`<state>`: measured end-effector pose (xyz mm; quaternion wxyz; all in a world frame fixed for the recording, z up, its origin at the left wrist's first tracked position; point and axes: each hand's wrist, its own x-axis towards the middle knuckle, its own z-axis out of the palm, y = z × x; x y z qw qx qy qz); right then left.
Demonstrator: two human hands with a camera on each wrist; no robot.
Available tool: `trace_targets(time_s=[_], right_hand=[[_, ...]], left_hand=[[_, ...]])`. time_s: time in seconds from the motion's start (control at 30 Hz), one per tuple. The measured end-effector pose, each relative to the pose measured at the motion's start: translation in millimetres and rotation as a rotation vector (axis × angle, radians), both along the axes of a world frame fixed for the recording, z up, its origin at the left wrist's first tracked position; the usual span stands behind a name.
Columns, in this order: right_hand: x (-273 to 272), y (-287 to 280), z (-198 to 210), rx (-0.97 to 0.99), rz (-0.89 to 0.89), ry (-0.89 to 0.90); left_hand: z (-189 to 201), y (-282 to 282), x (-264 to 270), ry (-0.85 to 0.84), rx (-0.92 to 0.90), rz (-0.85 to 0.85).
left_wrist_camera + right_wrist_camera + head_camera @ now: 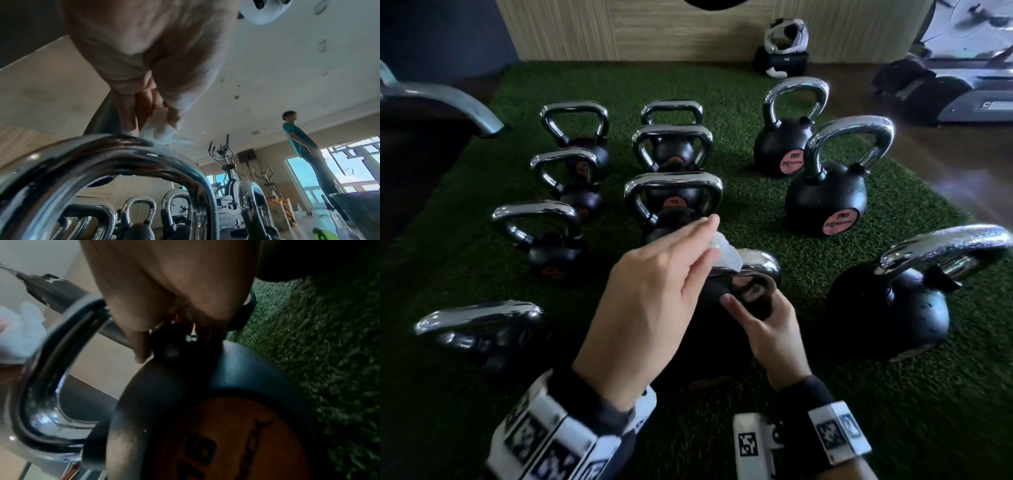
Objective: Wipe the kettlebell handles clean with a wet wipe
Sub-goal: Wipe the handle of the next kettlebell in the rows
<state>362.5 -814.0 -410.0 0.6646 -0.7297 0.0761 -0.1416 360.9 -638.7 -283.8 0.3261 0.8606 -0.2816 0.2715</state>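
In the head view my left hand (671, 274) pinches a white wet wipe (722, 255) and holds it against the top of the chrome handle (760, 262) of the nearest kettlebell (709, 346). Its black body is mostly hidden under my hands. My right hand (767, 325) grips the handle's right leg where it meets the body, thumb on the inner side. In the left wrist view the fingers (131, 116) bunch the wipe (162, 134) on the handle's arch (123, 154). The right wrist view shows my right hand (174, 301), the black body (185, 394) and its orange "16" label (236, 443).
Several more chrome-handled kettlebells (673, 192) stand in rows on the green turf mat (774, 219), with larger ones (828, 198) to the right. A bag and helmet (784, 51) sit by the wooden wall. A treadmill (962, 85) is far right. A person (298, 138) stands nearby.
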Motion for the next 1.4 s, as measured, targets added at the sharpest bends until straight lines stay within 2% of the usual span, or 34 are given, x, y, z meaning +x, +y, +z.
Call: trace_targets(time_s=[0.1, 0.17, 0.3, 0.43, 0.53, 0.67, 0.8, 0.9, 1.07, 1.23, 1.3, 1.4], right_hand=[[3, 1, -7, -0.042, -0.036, -0.006], [3, -2, -9, -0.062, -0.031, 0.000], [2, -6, -9, -0.086, -0.018, -0.018], [0, -4, -12, -0.061, -0.018, -0.016], [1, -2, -14, -0.040, -0.023, -0.023], [2, -3, -17, -0.020, -0.018, -0.020], [4, -3, -21, -0.018, -0.024, -0.016], [4, -3, -22, -0.024, -0.034, -0.009], [4, -3, -19, -0.026, -0.043, -0.015], [-4, -2, -12, -0.060, -0.095, 0.001], [-15, -3, -9, -0.122, -0.143, 0.022], [-41, 2, -6, -0.278, -0.233, 0.025]], left_hand=[[-6, -9, 11, 0.053, 0.090, -0.029], [-9, -6, 11, 0.018, 0.132, -0.039], [-14, 35, 8, 0.061, -0.021, 0.057], [-32, 47, 2, -0.002, -0.026, 0.040], [-56, 46, -2, -0.012, -0.207, 0.061], [-93, 50, -9, 0.191, -0.608, 0.084], [-108, 44, -15, 0.172, -0.687, 0.116], [-125, 40, -17, 0.266, -0.795, 0.151], [-156, 30, -27, 0.364, -0.800, 0.183], [-147, 27, -16, 0.368, -0.815, 0.203], [-141, 28, -5, 0.368, -0.761, 0.212], [-132, 28, 23, 0.339, -0.586, 0.228]])
